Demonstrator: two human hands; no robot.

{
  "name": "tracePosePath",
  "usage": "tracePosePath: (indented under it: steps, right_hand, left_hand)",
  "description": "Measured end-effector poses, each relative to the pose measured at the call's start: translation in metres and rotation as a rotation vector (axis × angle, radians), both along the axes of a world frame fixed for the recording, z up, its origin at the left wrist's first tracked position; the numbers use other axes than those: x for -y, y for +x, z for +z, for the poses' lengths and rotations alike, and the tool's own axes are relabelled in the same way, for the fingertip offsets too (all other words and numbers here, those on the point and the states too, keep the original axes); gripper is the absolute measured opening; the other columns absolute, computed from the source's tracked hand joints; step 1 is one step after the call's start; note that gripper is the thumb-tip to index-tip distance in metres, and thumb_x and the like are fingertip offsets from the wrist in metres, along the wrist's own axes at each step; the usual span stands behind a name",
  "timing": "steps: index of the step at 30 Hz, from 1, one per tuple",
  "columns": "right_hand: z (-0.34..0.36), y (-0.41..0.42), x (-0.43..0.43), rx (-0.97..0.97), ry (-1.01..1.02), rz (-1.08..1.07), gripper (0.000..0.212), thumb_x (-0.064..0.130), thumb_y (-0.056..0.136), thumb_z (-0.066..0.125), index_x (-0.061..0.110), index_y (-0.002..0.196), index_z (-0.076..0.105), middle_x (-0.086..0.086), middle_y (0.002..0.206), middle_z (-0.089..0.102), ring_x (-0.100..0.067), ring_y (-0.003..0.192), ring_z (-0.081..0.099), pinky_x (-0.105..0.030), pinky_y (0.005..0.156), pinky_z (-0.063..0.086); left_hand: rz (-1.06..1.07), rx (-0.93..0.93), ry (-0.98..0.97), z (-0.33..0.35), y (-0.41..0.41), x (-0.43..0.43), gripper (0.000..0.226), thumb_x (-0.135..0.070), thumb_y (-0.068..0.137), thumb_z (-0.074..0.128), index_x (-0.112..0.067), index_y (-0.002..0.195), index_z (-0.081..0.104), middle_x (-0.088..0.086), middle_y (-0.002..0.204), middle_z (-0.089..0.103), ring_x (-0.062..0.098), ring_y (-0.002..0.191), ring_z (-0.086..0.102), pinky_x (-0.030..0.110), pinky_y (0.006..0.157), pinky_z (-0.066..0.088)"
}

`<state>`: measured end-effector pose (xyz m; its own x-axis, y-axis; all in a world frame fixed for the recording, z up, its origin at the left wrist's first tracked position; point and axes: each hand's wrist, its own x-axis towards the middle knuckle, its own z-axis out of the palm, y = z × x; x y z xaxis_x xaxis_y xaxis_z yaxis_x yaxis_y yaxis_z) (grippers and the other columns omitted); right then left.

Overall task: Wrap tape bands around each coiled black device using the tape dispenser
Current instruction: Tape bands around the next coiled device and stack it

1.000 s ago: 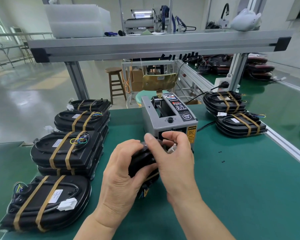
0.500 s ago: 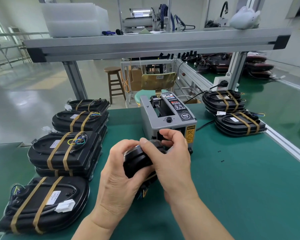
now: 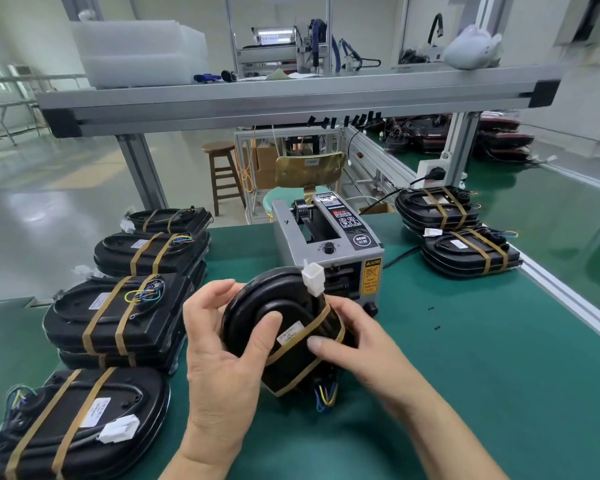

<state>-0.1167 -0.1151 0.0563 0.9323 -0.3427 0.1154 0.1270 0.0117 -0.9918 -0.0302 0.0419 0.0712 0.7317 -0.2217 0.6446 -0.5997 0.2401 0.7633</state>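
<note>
Your left hand grips the black device by its rim, thumb on its face. Your right hand holds the opposite side, thumb by the tan tape bands, fingers hidden behind. The device is tilted up just in front of the tape dispenser, above the desk. The dispenser reads "SEMI" on a round badge and "CAUTION" on a yellow label; the panel print is illegible. The device's white sticker is blurred. Its white connector overlaps the dispenser's front. Stacks of banded devices sit left of the dispenser, further stacks to its right.

Green bench: tape dispenser, banded devices
</note>
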Motion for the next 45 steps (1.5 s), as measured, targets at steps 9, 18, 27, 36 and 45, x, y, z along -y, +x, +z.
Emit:
tracePosePath:
  steps: [9,18,27,36,45]
  right_hand:
    - [0.02,-0.003,0.011,-0.034,-0.83,-0.323,0.058,0.034,0.064,0.077,0.04,0.119,0.06,0.023,0.107,0.056,-0.005,0.107,0.05,-0.027,0.095,0.04]
    - [0.012,-0.007,0.004,-0.099,-1.183,-0.303,0.063,0.025,0.07,0.073,0.031,0.131,0.057,0.014,0.117,0.053,-0.014,0.112,0.045,-0.03,0.104,0.029]
    - [0.039,0.005,0.028,-0.115,-0.078,-0.496,0.004,0.023,0.088,0.071,0.022,0.088,0.075,0.009,0.081,0.072,-0.011,0.081,0.065,-0.018,0.071,0.05]
    - [0.024,0.041,0.036,-0.316,0.243,-0.597,0.005,0.004,0.089,0.067,0.002,0.086,0.071,-0.004,0.061,0.066,-0.009,0.049,0.059,-0.017,0.044,0.045]
    - [0.024,0.057,0.022,-0.239,0.357,-0.746,0.011,0.001,0.087,0.072,0.003,0.078,0.066,-0.008,0.062,0.067,-0.012,0.045,0.065,-0.027,0.056,0.06]
  left_hand:
    - [-0.083,-0.229,-0.03,0.007,0.017,-0.011,0.049,-0.054,0.086,0.052,-0.023,0.124,0.053,-0.001,0.114,0.065,0.018,0.114,0.059,0.032,0.103,0.041]
    - [-0.116,-0.194,0.602,-0.009,0.018,-0.018,0.038,-0.025,0.082,0.076,-0.032,0.119,0.067,-0.018,0.116,0.069,-0.004,0.113,0.059,0.029,0.103,0.046]
    - [-0.192,-0.132,0.649,-0.021,0.016,-0.019,0.045,-0.038,0.078,0.07,-0.033,0.121,0.059,-0.026,0.112,0.067,0.0,0.109,0.062,0.011,0.094,0.043]
    - [-0.096,-0.043,0.625,-0.004,0.022,-0.048,0.05,-0.037,0.071,0.075,-0.032,0.12,0.063,-0.03,0.112,0.065,-0.008,0.107,0.06,0.002,0.088,0.04]
    - [-0.054,-0.039,0.587,0.008,0.023,-0.06,0.055,-0.037,0.065,0.076,-0.03,0.119,0.066,-0.01,0.11,0.07,-0.004,0.103,0.062,0.006,0.093,0.041]
